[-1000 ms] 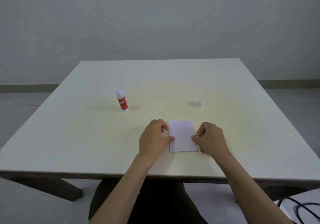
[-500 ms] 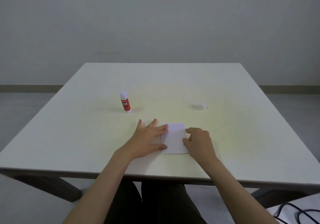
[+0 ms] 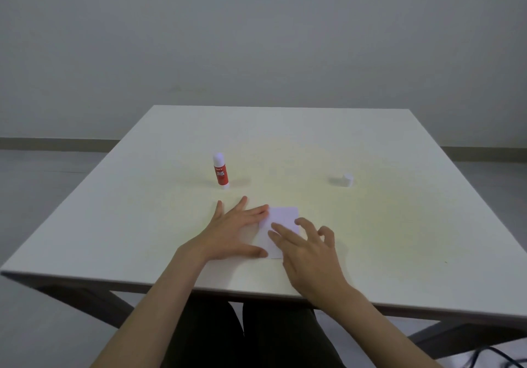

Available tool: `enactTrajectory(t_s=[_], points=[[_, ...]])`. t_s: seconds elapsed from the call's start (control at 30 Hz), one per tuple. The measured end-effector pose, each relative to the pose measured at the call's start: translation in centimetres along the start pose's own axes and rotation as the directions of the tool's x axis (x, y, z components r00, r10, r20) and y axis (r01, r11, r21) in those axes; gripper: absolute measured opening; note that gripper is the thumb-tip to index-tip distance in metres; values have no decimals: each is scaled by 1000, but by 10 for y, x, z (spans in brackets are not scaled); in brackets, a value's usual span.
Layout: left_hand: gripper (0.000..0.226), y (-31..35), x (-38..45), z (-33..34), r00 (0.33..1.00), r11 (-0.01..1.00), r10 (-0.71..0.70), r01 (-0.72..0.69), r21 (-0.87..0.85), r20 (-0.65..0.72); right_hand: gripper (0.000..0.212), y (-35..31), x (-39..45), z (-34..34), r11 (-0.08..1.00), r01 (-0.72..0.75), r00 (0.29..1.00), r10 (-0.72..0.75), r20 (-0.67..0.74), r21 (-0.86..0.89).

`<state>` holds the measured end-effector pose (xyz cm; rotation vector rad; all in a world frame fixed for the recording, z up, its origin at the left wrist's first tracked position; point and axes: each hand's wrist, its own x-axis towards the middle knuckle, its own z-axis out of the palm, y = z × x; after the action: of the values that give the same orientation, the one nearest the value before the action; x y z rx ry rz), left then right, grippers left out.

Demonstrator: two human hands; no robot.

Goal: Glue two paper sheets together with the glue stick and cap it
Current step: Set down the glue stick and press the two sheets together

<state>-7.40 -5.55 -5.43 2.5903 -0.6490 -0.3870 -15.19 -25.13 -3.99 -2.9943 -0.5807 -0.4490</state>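
White paper (image 3: 281,219) lies flat near the table's front edge; I cannot tell one sheet from two. My left hand (image 3: 236,232) rests flat with spread fingers, its fingertips on the paper's left edge. My right hand (image 3: 306,249) covers the paper's lower right part, fingers extended onto it. A red glue stick (image 3: 221,171) with a white top stands upright behind my left hand. Its small white cap (image 3: 346,180) sits apart on the table, far to the right.
The white table (image 3: 399,225) is square, with its front edge just below my wrists. A black cable (image 3: 502,360) lies on the floor at the lower right.
My left hand has flattened out with fingers spread. My right hand has slid leftward onto the paper, covering more of it. The glue stick and cap have stayed put.
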Motion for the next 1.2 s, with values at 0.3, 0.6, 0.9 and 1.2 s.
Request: enactTrajectory(t_s=[0.3, 0.6, 0.9, 1.2], points=[[91, -2, -1, 2, 1000, 1000, 18, -18, 0, 11, 53, 17, 34, 16, 992, -73, 944, 34, 328, 107], [89, -4, -2, 2, 1000, 1000, 3, -4, 8, 18, 51, -5, -17, -5, 997, 38, 971, -52, 232, 66], [87, -3, -2, 3, 999, 1000, 1, -1, -8, 34, 63, 25, -13, 3, 998, -40, 946, 55, 319, -51], [90, -6, -1, 4, 999, 1000, 16, -16, 17, 30, 59, 23, -46, -19, 992, 120, 958, -122, 258, 25]])
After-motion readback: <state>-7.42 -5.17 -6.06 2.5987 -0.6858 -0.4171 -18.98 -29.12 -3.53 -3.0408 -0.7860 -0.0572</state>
